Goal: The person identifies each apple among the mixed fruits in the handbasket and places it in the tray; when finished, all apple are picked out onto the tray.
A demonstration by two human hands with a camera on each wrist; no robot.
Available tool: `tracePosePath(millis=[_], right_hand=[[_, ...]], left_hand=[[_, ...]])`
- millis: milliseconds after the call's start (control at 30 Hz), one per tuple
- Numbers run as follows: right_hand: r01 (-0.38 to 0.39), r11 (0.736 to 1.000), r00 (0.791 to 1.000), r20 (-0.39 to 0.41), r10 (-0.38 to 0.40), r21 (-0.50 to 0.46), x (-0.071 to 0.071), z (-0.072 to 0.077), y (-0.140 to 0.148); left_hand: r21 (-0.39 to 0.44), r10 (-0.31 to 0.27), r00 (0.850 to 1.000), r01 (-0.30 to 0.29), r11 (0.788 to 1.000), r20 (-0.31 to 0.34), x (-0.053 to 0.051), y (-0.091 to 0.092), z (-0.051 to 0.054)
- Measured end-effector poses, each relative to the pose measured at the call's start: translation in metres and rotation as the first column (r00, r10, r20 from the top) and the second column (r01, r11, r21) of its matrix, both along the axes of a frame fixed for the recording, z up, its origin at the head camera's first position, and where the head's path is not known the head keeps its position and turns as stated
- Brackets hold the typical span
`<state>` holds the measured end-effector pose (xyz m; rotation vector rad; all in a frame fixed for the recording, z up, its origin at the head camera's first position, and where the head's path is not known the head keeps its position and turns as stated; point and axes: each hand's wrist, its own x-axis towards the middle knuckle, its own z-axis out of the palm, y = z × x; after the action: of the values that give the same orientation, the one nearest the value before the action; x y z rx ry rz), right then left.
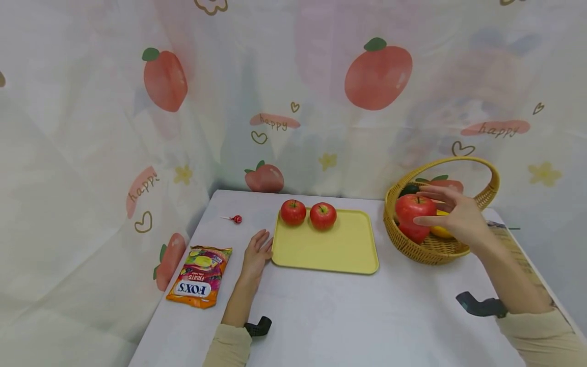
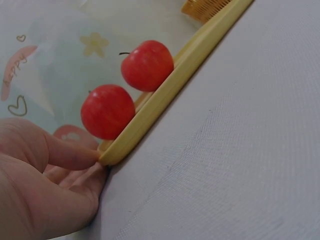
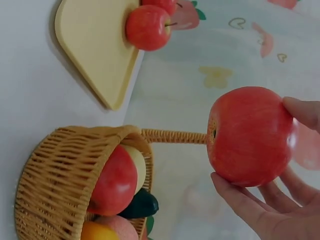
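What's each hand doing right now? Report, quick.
Left hand: open, touching the edge of the yellow tray.
Right hand: holding a red apple between thumb and fingers.

So the left sleeve (image 1: 227,347) is a pale beige, kinda crumpled, and the right sleeve (image 1: 541,334) pretty much matches. Just past the left one there's a stubby black gadget (image 1: 260,327), bent like a pipe elbow, with a similar dark gadget (image 1: 481,307) past the right one. Fingers (image 3: 241,202) are bare.

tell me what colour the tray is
The tray is plain pale yellow; the head view shows it best.
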<state>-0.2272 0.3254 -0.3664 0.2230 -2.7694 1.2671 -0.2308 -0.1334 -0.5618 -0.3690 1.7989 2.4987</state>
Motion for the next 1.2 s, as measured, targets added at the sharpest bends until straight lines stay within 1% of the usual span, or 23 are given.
tracePosePath(millis=[200, 400, 467, 600, 767, 867, 1033, 1200], right_hand=[[-0.026, 1.000, 1.000, -0.012, 0.025, -0.018, -0.003, 0.000, -0.015], [-0.067, 0.993, 0.998, -0.021, 0.065, -0.097, -0.007, -0.004, -0.034], [-0.071, 0.992, 0.997, -0.022, 0.069, -0.108, -0.007, -0.005, -0.039], [-0.068, 0.993, 0.998, -0.022, 0.066, -0.100, -0.009, -0.005, -0.046], [-0.071, 0.991, 0.997, -0.017, 0.070, -0.112, -0.011, -0.006, -0.055], [-0.095, 0.984, 0.995, -0.020, 0.093, -0.148, -0.012, -0.008, -0.062], [-0.113, 0.972, 0.993, -0.002, 0.115, -0.204, -0.013, -0.012, -0.073], [-0.110, 0.978, 0.993, 0.015, 0.115, -0.178, -0.014, -0.015, -0.081]], left_hand=[[-0.006, -0.003, 1.000, 0.003, 1.000, 0.003, 0.000, 0.000, 0.000], [-0.028, 0.001, 1.000, 0.000, 1.000, 0.005, 0.000, -0.001, 0.000], [-0.032, -0.002, 1.000, 0.002, 0.999, 0.003, 0.000, -0.002, -0.001], [-0.015, -0.006, 1.000, 0.006, 1.000, -0.001, -0.001, -0.001, -0.001], [-0.004, -0.006, 1.000, 0.006, 1.000, -0.011, 0.000, 0.000, -0.002], [-0.003, -0.002, 1.000, 0.002, 1.000, -0.007, 0.000, 0.000, -0.002], [-0.012, 0.004, 1.000, -0.004, 1.000, 0.010, 0.000, 0.000, 0.000], [-0.017, -0.004, 1.000, 0.004, 1.000, -0.001, 0.000, 0.000, -0.002]])
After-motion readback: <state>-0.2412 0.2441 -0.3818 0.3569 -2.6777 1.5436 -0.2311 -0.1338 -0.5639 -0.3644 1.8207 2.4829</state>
